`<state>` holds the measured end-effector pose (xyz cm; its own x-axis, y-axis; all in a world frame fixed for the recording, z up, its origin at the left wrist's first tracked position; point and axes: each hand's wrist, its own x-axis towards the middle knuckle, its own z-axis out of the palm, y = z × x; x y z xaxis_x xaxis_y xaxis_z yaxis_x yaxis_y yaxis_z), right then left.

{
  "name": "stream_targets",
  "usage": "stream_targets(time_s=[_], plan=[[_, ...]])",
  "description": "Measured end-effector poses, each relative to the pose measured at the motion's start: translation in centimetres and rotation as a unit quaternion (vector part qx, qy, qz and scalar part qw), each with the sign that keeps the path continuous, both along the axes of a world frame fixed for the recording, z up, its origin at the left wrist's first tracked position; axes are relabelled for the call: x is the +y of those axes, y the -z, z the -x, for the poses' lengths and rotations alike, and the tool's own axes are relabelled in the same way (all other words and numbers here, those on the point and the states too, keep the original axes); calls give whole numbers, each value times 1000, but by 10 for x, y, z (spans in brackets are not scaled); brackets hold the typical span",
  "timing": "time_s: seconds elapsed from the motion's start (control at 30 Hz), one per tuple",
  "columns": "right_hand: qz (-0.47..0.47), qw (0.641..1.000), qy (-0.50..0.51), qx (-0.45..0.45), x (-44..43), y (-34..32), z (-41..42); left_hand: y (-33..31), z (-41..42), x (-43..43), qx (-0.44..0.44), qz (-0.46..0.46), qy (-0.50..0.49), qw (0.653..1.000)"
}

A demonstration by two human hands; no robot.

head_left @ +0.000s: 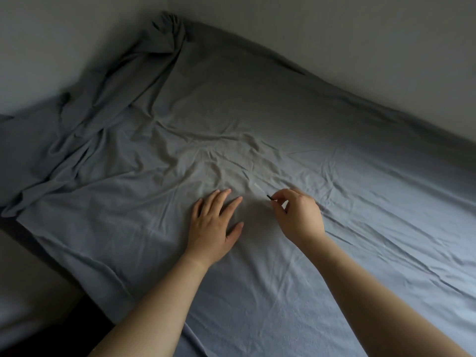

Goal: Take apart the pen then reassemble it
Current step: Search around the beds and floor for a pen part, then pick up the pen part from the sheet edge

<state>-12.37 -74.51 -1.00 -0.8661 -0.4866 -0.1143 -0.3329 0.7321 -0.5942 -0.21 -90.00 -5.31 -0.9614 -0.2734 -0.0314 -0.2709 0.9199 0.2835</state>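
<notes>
our left hand [215,222] lies spread flat on the grey sheet [334,266] while our right hand [298,215] pinches the dark end of the pen [262,191], a thin, light, probably slippery thing on soft cloth, best held near its middle.

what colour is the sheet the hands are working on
The bed sheet is a plain grey-blue with no pattern, seen in the head view.

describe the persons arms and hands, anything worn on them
Both arms are bare from the bottom edge of the picture to the fingers: no sleeves, gloves or watch in view. The left hand and right hand show no rings or bracelets that can be made out in the dim light. Nails look short and unpainted.
</notes>
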Motion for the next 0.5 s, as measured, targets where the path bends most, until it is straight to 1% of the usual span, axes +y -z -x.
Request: stream_targets(time_s=[0.13, 0.27, 0.37, 0.43, 0.5], plan=[[8, 1000, -21, 17, 15, -21, -16, -17, -11, 9, -83, -12, -18, 996], [21, 999, -31, 23, 46, -48, -39, -48, -40, 35, -119, -28, -47, 991], [38, 998, -41, 29, 82, -67, -66, -73, -73, 68, -164, -40, -57, 984], [52, 997, -50, 29, 113, -77, -88, -91, -97, 98, -176, -43, -71, 981], [67, 996, -61, 22, 148, -85, -113, -111, -121, 132, -159, -46, -94, 982]])
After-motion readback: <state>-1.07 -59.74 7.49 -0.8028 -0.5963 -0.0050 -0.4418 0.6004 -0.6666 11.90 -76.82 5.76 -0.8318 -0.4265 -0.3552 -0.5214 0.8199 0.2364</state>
